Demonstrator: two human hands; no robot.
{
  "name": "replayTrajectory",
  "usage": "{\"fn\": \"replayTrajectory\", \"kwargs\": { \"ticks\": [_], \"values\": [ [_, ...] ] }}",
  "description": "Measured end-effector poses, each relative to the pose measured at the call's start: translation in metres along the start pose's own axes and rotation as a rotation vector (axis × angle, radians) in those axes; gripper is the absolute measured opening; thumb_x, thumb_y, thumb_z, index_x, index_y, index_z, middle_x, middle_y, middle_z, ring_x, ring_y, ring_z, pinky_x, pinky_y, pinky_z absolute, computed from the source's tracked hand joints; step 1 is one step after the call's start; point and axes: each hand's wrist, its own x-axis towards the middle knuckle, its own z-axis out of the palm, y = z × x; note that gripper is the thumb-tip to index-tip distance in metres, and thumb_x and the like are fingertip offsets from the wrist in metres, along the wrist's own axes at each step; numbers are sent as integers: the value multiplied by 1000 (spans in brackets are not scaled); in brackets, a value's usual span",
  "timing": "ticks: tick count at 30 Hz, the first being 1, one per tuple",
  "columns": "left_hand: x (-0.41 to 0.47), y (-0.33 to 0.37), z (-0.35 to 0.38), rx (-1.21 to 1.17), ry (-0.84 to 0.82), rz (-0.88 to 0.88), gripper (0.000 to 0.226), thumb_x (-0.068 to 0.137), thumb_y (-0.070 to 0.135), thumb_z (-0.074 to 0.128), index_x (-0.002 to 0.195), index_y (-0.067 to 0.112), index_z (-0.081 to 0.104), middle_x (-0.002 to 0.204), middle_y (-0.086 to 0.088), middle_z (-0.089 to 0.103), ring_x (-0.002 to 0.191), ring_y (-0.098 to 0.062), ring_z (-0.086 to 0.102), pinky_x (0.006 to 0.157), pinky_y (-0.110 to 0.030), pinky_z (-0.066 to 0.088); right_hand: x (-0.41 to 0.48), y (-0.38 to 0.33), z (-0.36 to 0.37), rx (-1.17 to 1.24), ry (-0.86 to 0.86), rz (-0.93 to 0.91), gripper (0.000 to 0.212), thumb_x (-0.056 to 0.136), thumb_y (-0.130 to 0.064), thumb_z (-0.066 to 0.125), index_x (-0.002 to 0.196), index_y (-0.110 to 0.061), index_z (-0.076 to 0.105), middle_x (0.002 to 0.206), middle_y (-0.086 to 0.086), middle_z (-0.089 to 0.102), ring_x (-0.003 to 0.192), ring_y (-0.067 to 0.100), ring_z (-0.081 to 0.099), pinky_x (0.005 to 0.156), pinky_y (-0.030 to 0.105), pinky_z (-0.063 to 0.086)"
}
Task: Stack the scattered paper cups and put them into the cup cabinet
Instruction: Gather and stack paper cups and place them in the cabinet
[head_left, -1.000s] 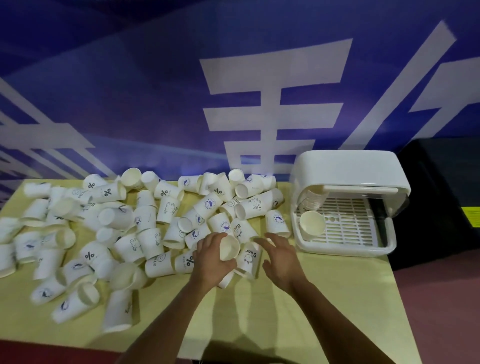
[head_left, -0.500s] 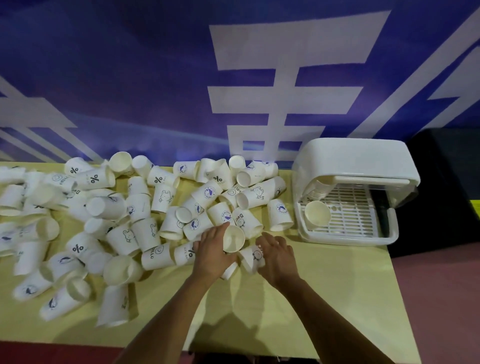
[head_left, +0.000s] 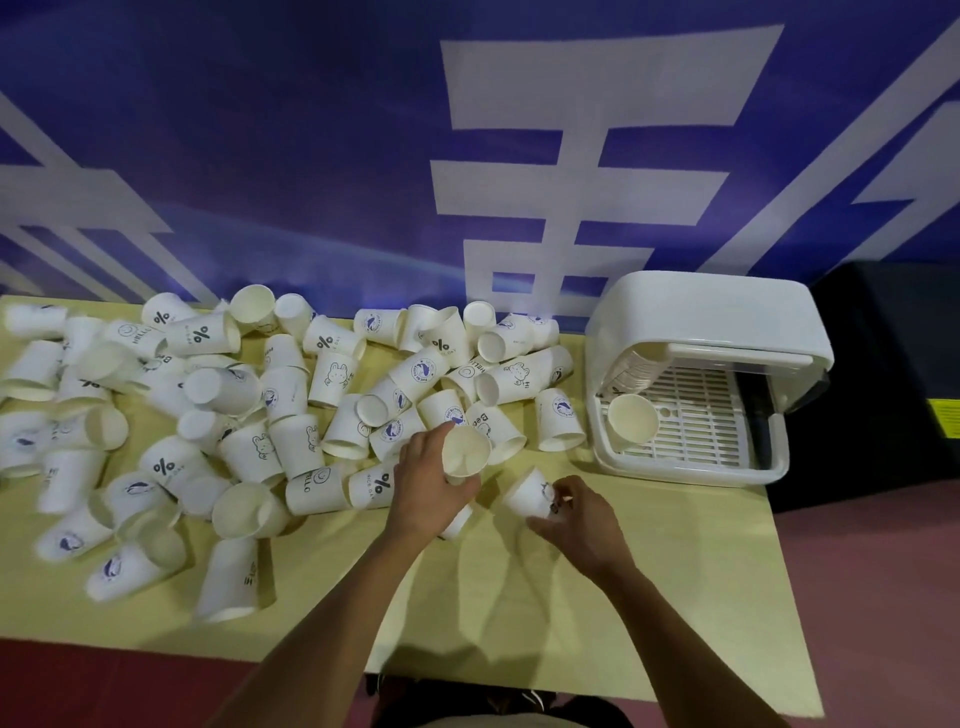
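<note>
Several white printed paper cups (head_left: 291, 415) lie scattered over the left and middle of the yellow table (head_left: 649, 597). My left hand (head_left: 423, 486) grips a short stack of cups (head_left: 464, 453), its open mouth facing me. Just right of it, my right hand (head_left: 582, 522) holds a single paper cup (head_left: 530, 493) lifted off the table. The white cup cabinet (head_left: 701, 322) stands open at the table's right end, with a cup stack (head_left: 631, 421) lying on its slotted floor.
A blue wall with large white shapes (head_left: 571, 171) rises directly behind the table. A black box (head_left: 883, 374) sits right of the cabinet, off the table. Reddish floor (head_left: 883, 597) lies beyond the table's right edge.
My right hand closed on a single cup near the front of the pile and lifted it toward me. My left hand kept its stack almost in place.
</note>
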Motion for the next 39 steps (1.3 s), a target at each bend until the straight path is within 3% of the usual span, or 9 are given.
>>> {"fn": "replayTrajectory", "kwargs": {
  "ticks": [4,9,12,18,22,26,29,33,39],
  "values": [
    [-4,11,2,-70,9,-2,80,77,34,80,147,25,41,130,-3,45,127,-24,39,108,-45,38,-3,2,-27,192,74,-74,49,74,-32,87,110,-32,54,100,-18,66,86,-2,62,65,5,43],
    [-4,24,4,-72,-36,3,82,77,34,80,147,26,40,132,-1,44,128,-23,39,108,-37,35,2,-8,-75,393,224,-178,68,78,-15,82,130,-40,46,113,-25,63,95,-9,63,72,8,50],
    [-2,33,7,-56,-87,20,81,78,36,79,147,29,39,134,1,44,129,-21,39,101,-30,34,10,-5,-98,464,307,-204,66,79,-10,81,129,-35,47,116,-25,62,105,0,63,85,24,55],
    [0,48,18,-72,-153,57,82,77,34,80,147,28,38,128,5,41,127,-21,39,102,-30,35,24,2,-116,401,456,-109,64,76,-23,83,122,-38,41,107,-22,59,100,13,61,73,22,44],
    [6,60,25,-92,-204,49,91,72,33,82,149,19,36,138,-2,50,128,-25,46,105,-46,45,39,9,-112,328,484,-88,60,78,-28,82,118,-32,39,108,-7,59,98,20,59,75,34,45],
    [14,65,31,-88,-229,50,89,73,34,81,149,20,37,139,4,47,131,-19,43,107,-40,44,51,16,-108,254,478,-71,58,76,-29,83,118,-24,44,108,-3,58,99,23,58,76,37,47],
    [24,69,35,-67,-228,85,82,74,33,81,145,22,42,129,12,45,127,-14,45,102,-28,40,59,21,-104,148,441,-7,65,74,-27,85,126,-12,49,120,10,56,112,32,53,90,46,48],
    [38,77,39,-78,-230,124,74,73,31,82,138,27,47,125,12,49,123,-13,48,104,-33,42,58,22,-104,16,402,-1,86,70,-25,89,140,-1,47,135,20,53,125,38,47,103,46,40],
    [51,92,41,-154,-166,98,78,75,33,82,142,24,43,136,4,49,123,-14,49,105,-34,43,36,11,-92,58,491,-290,48,81,-21,76,126,-14,61,120,2,63,107,23,59,91,41,51]
  ]
}}
